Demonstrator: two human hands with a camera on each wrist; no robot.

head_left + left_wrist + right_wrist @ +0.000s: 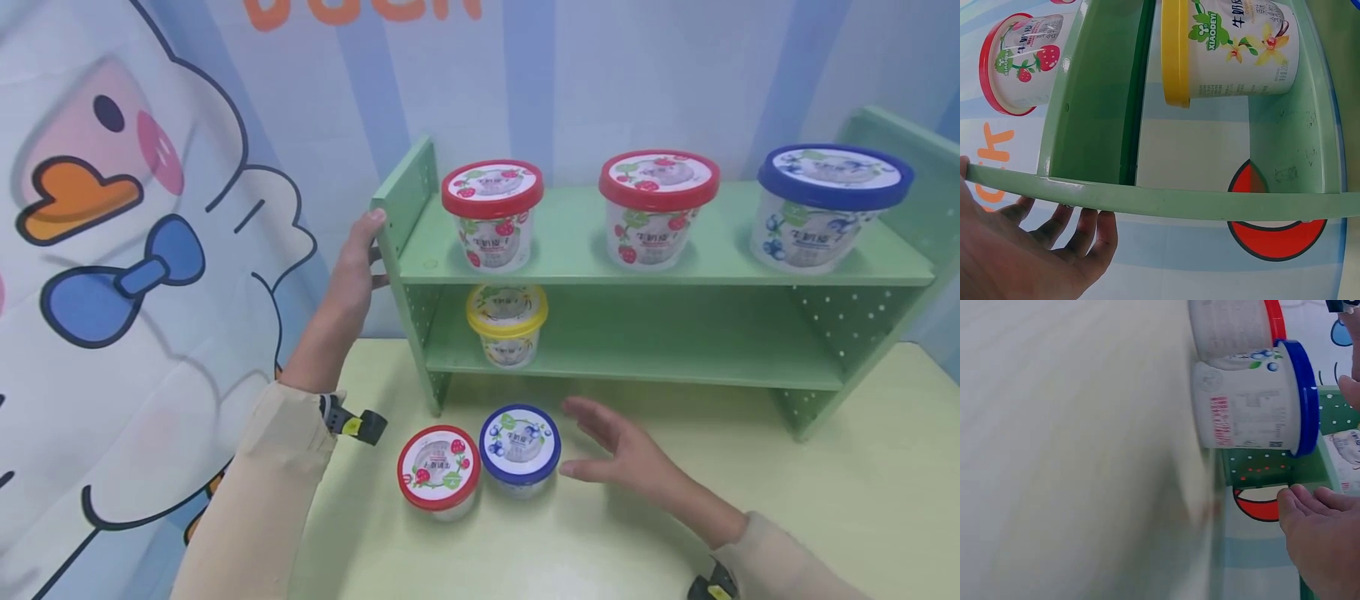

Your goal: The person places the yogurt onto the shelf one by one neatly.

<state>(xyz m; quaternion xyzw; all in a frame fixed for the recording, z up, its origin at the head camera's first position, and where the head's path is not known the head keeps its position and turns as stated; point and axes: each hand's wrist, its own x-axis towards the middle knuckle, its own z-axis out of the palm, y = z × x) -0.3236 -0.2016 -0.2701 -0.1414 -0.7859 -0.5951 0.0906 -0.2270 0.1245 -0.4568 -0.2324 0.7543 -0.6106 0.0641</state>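
Note:
My left hand holds the left side panel of a green two-tier shelf. In the left wrist view, the fingers press against the panel's outer face, and the thumb lies over its edge. On the table before the shelf stand a red-lidded tub with strawberry pictures and a blue-lidded tub with blueberry pictures, side by side. My right hand is just right of the blue-lidded tub, thumb and fingers spread apart with nothing between them. A small gap appears between hand and tub.
Two red-lidded tubs and a blue-lidded tub stand spaced along the upper tier. A yellow-lidded tub occupies the lower tier's left end. Behind the pale table hangs a cartoon duck backdrop.

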